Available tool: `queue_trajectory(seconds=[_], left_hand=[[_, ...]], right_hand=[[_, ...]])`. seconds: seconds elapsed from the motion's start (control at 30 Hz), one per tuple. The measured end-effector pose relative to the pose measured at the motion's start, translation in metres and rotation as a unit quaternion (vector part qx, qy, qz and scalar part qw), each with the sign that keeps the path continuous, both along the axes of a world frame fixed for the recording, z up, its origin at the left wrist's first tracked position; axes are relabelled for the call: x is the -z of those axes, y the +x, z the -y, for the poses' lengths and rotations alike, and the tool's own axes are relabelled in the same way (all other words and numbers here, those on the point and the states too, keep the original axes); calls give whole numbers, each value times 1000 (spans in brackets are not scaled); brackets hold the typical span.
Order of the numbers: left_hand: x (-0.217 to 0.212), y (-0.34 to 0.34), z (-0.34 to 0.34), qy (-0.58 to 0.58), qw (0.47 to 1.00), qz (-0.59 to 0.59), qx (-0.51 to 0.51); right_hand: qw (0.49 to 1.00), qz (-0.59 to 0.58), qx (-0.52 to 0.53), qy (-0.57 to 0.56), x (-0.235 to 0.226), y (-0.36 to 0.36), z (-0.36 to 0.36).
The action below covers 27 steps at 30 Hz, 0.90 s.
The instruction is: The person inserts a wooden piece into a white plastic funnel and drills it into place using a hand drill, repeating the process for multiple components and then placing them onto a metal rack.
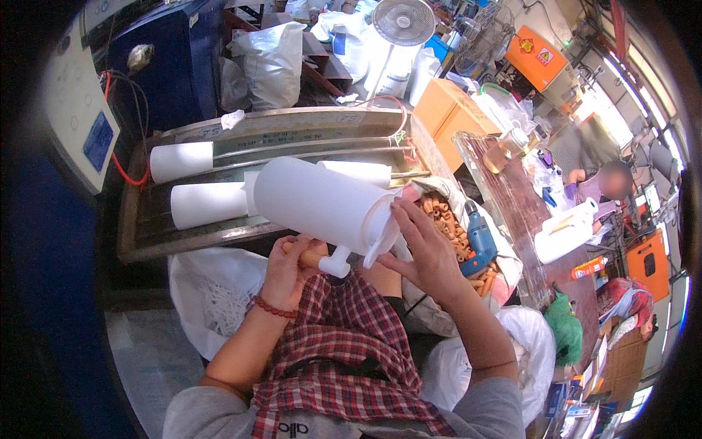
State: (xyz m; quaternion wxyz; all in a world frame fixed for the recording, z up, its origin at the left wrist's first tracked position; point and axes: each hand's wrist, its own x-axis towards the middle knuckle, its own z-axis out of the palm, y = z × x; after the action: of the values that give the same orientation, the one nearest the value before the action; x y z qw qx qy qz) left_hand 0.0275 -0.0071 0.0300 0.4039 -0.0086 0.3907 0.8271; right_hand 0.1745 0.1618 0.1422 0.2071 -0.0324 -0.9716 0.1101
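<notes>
I judge fitting underway: my right hand point(428, 249) grips the white plastic jug point(322, 205); left hand point(289, 267) pinches a tan cork-like plug point(310, 258) beside its spout, which needs aligning.

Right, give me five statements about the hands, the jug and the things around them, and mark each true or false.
1. The right hand grips the white jug at its handle end. True.
2. The left hand is at the jug's spout, holding a tan plug. True.
3. The jug stands upright on the tray. False: it is held lying sideways, above the person's lap.
4. A red drill lies on the sack of tan plugs. False: the drill there is blue.
5. Two white rolls lie on the metal tray beyond the jug. True.
</notes>
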Motion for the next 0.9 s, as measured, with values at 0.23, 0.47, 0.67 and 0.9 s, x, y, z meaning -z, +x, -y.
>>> queue_trajectory(seconds=[0.23,0.47,0.67,0.9], left_hand=[[-6,-7,8,-26,999,-15,40],[-6,-10,12,-22,997,-8,80],[1,-7,12,-27,998,-15,46],[4,-5,9,-2,1000,2,18]], right_hand=[[954,27,-154,256,-11,0,-10],[955,19,-125,270,-11,1,-9],[952,164,212,150,-29,-2,-18],[974,59,46,215,-9,4,-15]])
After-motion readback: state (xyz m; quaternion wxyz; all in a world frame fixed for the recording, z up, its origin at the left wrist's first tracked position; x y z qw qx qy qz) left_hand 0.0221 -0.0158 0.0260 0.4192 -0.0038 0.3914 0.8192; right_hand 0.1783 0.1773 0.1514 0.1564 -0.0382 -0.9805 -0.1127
